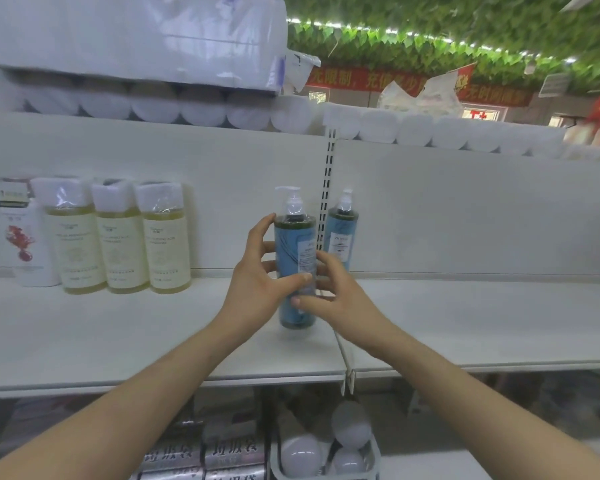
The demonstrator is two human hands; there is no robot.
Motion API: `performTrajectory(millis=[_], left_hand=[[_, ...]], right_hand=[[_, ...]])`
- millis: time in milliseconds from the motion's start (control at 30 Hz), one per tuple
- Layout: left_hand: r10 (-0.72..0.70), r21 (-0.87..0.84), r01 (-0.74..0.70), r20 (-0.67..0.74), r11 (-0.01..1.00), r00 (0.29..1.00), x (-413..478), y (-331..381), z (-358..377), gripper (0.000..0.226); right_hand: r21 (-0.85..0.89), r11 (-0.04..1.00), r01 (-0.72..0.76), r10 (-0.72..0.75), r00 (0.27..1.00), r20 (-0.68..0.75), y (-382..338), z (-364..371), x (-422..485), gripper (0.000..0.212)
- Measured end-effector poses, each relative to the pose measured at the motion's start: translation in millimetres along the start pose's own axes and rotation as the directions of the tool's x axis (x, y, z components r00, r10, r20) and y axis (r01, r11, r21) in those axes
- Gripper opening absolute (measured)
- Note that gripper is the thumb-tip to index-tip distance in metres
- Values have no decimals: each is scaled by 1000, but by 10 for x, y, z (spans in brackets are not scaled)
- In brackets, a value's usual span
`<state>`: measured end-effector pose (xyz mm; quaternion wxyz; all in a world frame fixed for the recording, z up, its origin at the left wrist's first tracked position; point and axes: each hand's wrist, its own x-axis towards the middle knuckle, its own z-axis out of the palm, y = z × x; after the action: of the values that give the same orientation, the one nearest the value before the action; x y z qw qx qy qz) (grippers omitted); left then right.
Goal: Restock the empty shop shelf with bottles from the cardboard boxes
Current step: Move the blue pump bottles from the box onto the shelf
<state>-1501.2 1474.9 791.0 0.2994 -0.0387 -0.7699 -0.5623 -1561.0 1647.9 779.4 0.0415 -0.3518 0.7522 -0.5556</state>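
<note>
A blue pump bottle [294, 237] with a white dispenser stands upright on the white shelf [118, 323], near the seam between two shelf boards. My left hand [257, 282] wraps its left side and my right hand [333, 292] wraps its lower right side. A second blue pump bottle [342, 230] stands just behind and to the right, against the back panel, free of both hands. No cardboard box is in view.
Three yellow-liquid bottles [118, 237] and a white bottle with a red flower print [25, 244] stand at the shelf's left. Wrapped paper rolls [187, 102] fill the shelf above. Light bulbs in a bin [326, 445] and silver packs [201, 455] lie below.
</note>
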Motion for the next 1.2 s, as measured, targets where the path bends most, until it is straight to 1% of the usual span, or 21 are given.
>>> performTrajectory(millis=[67,133,233,333,400,467,533,600,667,767,933,1033,1200], left_hand=[[2,-20,-2,16,1000,1000,13,36,108,104],[4,-20,-3,44,1000,999,18,68,222,104],[4,-21,-2,105,1000,994,57,87,366,98],[1,-65,11,188,998,982,169,37,458,81],[-7,-43,17,216,999,976,272,-32,505,68],[-28,6,27,204,1000,979,389,-137,555,60],[-49,37,43,170,998,984,514,-265,621,57],[-75,68,66,136,995,988,630,-369,707,61],[-95,89,85,117,992,989,721,-438,804,60],[-98,115,85,113,990,989,834,-534,956,57],[-102,123,89,104,988,989,972,-645,1131,62],[-96,197,83,58,977,994,1040,-695,1192,63],[-71,276,60,31,959,997,1075,-724,1245,66]], right_hand=[[-39,999,-7,4,998,-59,14,-27,-48,73],[-77,997,-31,21,992,-123,30,-91,-81,70],[-81,995,-56,39,979,-199,100,-240,-116,65],[-115,990,-76,41,959,-279,185,-401,-121,63],[-115,988,-99,54,939,-338,253,-507,-90,61],[-88,988,-129,85,918,-387,316,-608,-37,60],[-63,986,-154,114,900,-420,390,-703,30,61],[-50,984,-169,131,892,-434,479,-769,104,60],[-53,981,-184,144,890,-432,583,-800,177,60],[-66,979,-194,148,893,-425,733,-815,278,61],[-48,979,-198,160,892,-423,859,-873,437,62],[-60,978,-201,161,903,-399,881,-922,512,61],[-89,974,-210,161,909,-384,917,-967,517,62]])
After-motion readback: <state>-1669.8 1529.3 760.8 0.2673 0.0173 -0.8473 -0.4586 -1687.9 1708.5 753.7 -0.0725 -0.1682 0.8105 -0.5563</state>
